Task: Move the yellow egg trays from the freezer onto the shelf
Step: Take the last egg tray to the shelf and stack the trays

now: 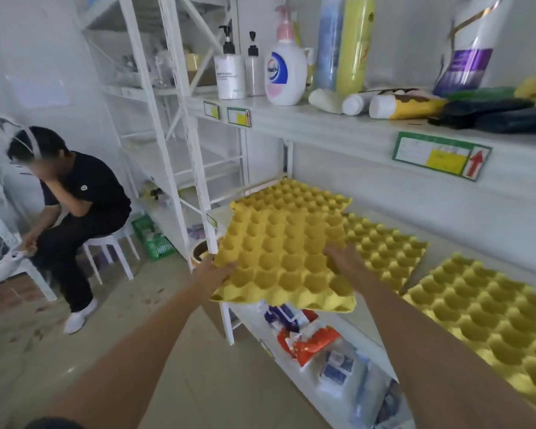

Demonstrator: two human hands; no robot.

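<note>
Yellow egg tray (279, 258), near edge hiding fingers (226, 269) of both hands.

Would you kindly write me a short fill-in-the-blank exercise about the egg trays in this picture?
1. Both hands hold one egg tray of ____ colour.
2. The left hand grips the tray's ____ edge.
3. The shelf already carries ____ trays lying on it.
4. The seated person wears ____ clothes.

Missing words: yellow; left; three; black
</note>
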